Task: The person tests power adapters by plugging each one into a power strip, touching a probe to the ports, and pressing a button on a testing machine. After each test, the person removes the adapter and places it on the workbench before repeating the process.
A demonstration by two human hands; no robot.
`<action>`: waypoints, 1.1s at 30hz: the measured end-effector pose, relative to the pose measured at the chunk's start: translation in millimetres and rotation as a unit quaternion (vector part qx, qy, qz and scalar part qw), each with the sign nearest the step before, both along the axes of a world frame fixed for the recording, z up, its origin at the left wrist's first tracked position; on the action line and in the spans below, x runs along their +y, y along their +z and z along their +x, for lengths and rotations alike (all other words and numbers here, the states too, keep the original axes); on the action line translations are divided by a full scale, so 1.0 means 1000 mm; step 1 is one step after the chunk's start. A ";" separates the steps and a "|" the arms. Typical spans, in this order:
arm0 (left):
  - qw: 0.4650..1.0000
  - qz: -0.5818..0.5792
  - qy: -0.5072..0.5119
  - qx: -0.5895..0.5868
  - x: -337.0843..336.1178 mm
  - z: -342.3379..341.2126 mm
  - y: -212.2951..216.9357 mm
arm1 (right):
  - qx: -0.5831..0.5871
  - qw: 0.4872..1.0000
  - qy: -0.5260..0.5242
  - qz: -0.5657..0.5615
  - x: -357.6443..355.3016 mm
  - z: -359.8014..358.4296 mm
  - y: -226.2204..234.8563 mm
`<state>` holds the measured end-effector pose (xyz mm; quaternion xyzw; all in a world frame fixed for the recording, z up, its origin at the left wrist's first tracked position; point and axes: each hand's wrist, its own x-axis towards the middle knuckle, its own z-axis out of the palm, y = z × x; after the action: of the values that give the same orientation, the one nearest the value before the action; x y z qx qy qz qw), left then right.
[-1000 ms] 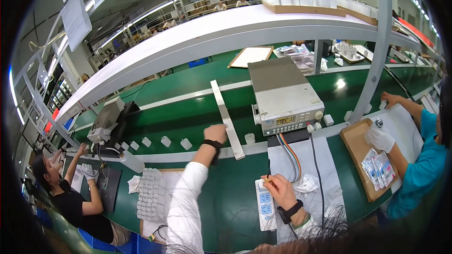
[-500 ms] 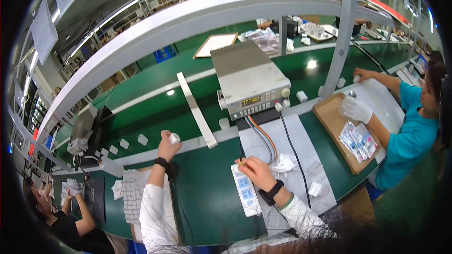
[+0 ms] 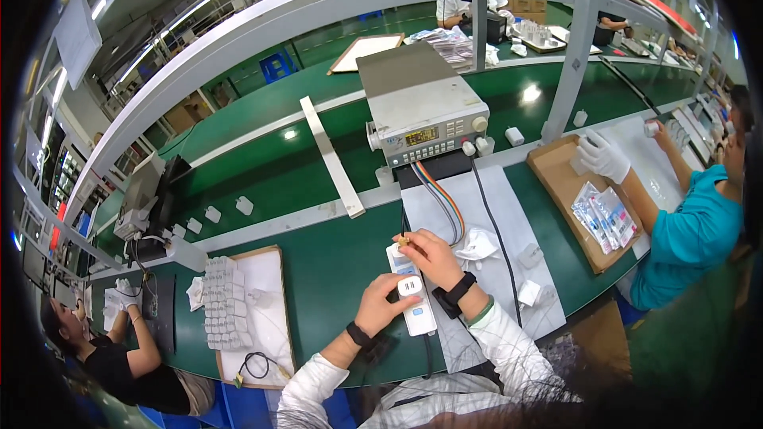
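Note:
My left hand (image 3: pixel 377 307) is closed around a white two-port USB charger (image 3: pixel 410 285). It holds the charger over the white power strip (image 3: pixel 423 322), ports facing up; whether its pins sit in a socket is hidden. Beside it, at the far end of the strip, my right hand (image 3: pixel 439 264) pinches a small yellowish connector (image 3: pixel 403 241). A crumpled white glove (image 3: pixel 478 246) lies just right of my right hand. Two more white chargers rest on the white sheet (image 3: pixel 445 349) farther right, one of them a cube (image 3: pixel 528 293).
A grey bench instrument (image 3: pixel 429 107) with rainbow ribbon cable (image 3: pixel 445 202) stands behind. At left, a tray (image 3: pixel 274 318) holds rows of chargers (image 3: pixel 225 302). Single chargers (image 3: pixel 244 206) sit along the green belt. Co-workers flank me; the right one's carton tray (image 3: pixel 548 191) holds packets.
My left hand has come from the belt's edge at left, rightward and nearer, to the power strip, carrying the charger. My right hand stays by the strip with the connector.

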<state>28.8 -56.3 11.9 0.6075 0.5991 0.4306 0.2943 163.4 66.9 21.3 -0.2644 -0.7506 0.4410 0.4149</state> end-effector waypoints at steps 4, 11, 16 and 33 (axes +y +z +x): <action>0.973 0.077 -0.024 0.214 -0.002 0.005 0.001 | -0.003 1.000 -0.007 0.011 0.000 0.001 -0.001; 1.000 -0.019 -0.005 -0.023 0.016 -0.037 -0.002 | -0.009 1.000 -0.007 -0.006 -0.004 -0.001 -0.001; 0.999 0.018 0.009 -0.042 0.051 -0.032 -0.015 | -0.016 0.999 -0.026 0.038 -0.003 -0.004 0.001; 0.998 0.008 0.032 -0.048 0.057 -0.026 -0.017 | -0.099 0.993 0.003 0.063 -0.062 0.049 0.022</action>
<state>3.0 0.7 -4.9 0.5688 0.6003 0.4731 0.3040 212.6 4.9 43.1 -0.2777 -0.8154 0.3653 0.3529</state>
